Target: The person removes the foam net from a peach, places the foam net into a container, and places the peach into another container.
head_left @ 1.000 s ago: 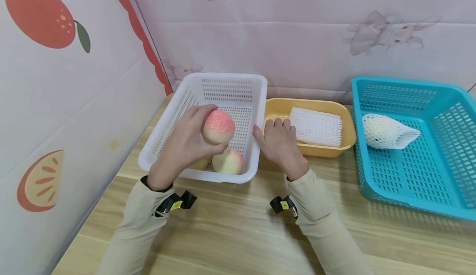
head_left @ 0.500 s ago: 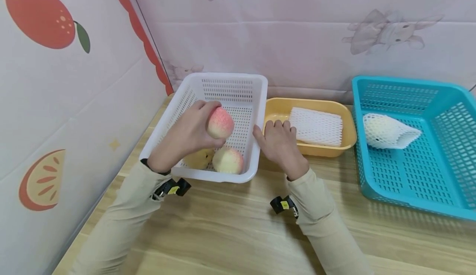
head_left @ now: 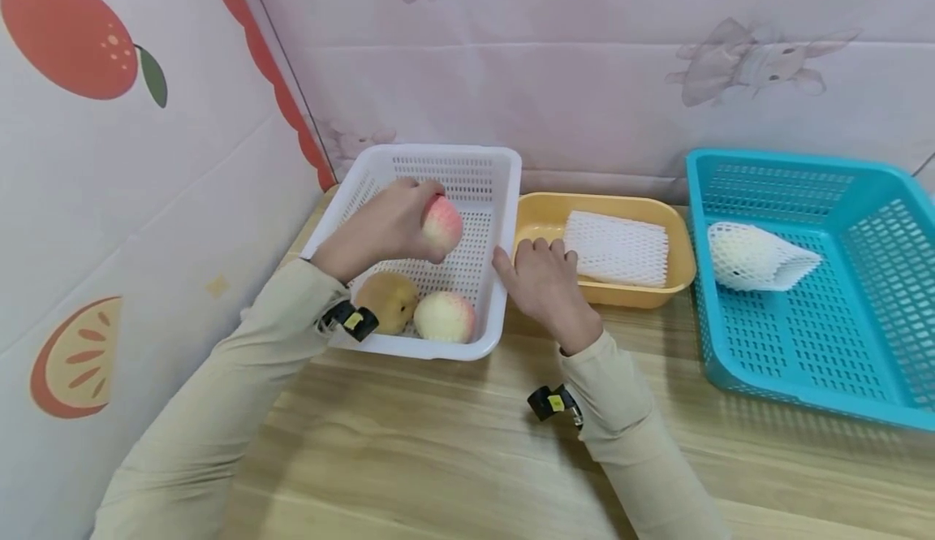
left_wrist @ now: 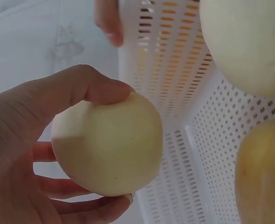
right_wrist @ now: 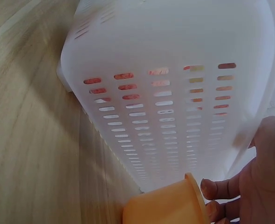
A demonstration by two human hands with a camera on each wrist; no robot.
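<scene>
My left hand grips a pink-and-cream peach above the white basket, thumb on one side and fingers round the other. The left wrist view shows the pale side of this peach. Below it, another pale peach and a yellow-brown fruit lie at the basket's near end. My right hand rests between the basket and a yellow basin. Its thumb touches the basket's rim, and its loosely bent fingers are at the basin's rim.
White foam net sleeves lie in the basin. At the right stands a turquoise basket, holding a pale fruit in a foam net. Printed walls rise behind and left of the wooden table.
My left hand has turned and moved slightly away and to the right with the peach, uncovering more of the yellow-brown fruit. My right hand stays in place.
</scene>
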